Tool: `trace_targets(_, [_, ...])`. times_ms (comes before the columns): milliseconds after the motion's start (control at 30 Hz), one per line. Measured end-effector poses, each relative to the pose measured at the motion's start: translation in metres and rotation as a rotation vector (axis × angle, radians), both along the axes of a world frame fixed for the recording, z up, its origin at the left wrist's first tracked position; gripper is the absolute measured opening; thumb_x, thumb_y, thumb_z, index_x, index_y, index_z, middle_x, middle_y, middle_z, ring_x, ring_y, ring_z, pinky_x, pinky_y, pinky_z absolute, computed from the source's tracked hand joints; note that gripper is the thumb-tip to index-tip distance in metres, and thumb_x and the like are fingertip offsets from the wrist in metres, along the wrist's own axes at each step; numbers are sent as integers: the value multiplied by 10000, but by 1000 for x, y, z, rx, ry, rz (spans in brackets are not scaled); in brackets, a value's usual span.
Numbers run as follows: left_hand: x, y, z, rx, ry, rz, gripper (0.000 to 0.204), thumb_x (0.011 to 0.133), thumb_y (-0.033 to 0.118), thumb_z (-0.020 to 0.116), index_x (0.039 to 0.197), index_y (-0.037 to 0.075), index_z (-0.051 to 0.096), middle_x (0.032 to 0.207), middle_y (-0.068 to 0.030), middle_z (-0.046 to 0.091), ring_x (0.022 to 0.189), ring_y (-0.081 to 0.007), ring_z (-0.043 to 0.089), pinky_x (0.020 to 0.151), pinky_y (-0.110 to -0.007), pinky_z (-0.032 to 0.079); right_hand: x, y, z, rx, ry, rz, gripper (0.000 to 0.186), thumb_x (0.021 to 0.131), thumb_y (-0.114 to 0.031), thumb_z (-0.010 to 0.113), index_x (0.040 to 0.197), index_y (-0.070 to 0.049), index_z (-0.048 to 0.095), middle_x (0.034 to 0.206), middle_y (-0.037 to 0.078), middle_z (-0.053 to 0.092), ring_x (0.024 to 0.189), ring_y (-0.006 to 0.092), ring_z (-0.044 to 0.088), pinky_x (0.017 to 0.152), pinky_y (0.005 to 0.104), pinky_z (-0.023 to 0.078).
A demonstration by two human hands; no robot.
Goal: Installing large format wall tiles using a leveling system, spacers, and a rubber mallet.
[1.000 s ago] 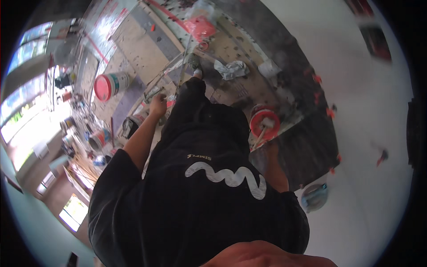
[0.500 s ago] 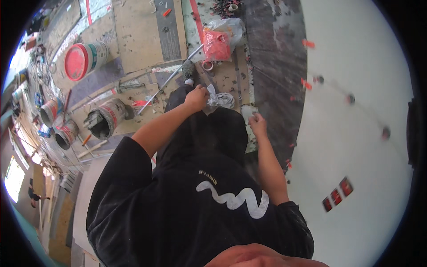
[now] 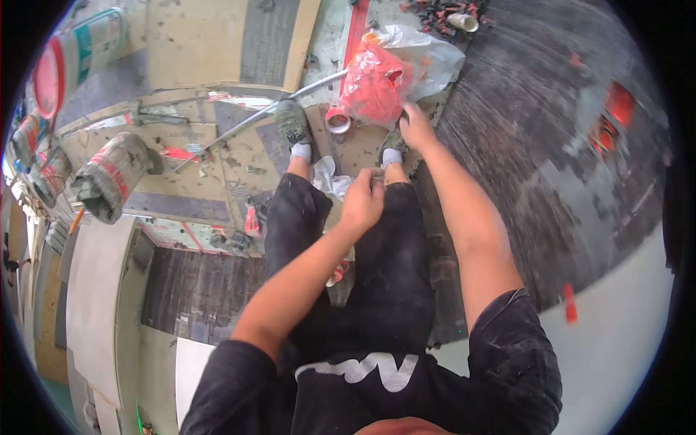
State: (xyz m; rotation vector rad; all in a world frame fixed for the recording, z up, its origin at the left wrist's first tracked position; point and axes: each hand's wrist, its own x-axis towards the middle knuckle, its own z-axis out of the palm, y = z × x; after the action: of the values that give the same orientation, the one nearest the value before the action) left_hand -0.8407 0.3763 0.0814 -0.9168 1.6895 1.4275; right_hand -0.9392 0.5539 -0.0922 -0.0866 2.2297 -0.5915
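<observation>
Most of my view is floor: a dark, streaked floor runs down the right side, and cardboard sheets cover the upper left. A big lidded bucket, white and green with a red lid, sits out at the left rim, and a grimy bucket lies below it, its mouth toward me. Past the feet is the plastic bag, partly clear with red contents, resting on the floor just beyond the right shoe.

The change I notice is at the right hand. Half a second ago it was well apart from the bag; now it is stretched out to the bag's near right edge, so in my judgement the work in hand has turned to that bag. Its fingers are blurred, and I cannot tell whether they have closed on the plastic or merely reach it. The left hand hangs over the right leg with its fingers loosely curled; I cannot tell whether anything is inside them.

A thin metal rod slants across the floor, its upper end by the bag. A crumpled white cloth shows just beside the left hand, contact unclear. Smallest, a red tape roll stands next to the bag.
</observation>
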Motion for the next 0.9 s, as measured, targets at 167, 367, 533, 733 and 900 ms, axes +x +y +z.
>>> trace_targets(167, [17,9,-44,140,-174,303,264,906,170,560,1097,-13,558,954,-211,659,906,-324,659,797,-373,502,-48,-45,-100,-32,-12,29,363,834,-110,460,1151,-32,619,1153,247,601,1113,377,562,953,427,442])
trace_targets(367, [0,34,-65,212,-142,457,244,922,150,543,1094,-22,561,931,-180,656,831,-228,655,763,-334,506,-67,-29,-122,419,-142,284,396,882,-372,587,1022,-12,673,1025,229,660,978,367,632,855,463,487])
trace_targets(533, [16,30,-93,198,-246,694,262,928,150,551,1115,-34,552,922,-113,652,818,-147,628,752,-288,490,-74,-72,-105,481,-552,166,615,826,-561,622,936,42,674,889,220,683,893,364,657,806,443,509])
trace_targets(733, [0,34,-103,177,-368,844,274,916,161,564,1110,-32,556,930,-102,650,843,-144,606,763,-295,480,-27,-80,-119,398,-436,239,516,753,-485,737,894,9,692,864,203,692,862,349,671,752,437,533])
trace_targets(900, [1,20,-101,124,-319,803,273,918,153,556,1114,-38,554,972,-105,647,869,-146,600,791,-292,474,3,-113,-106,449,-105,17,439,764,-414,717,991,-40,678,979,207,675,904,371,655,805,448,511])
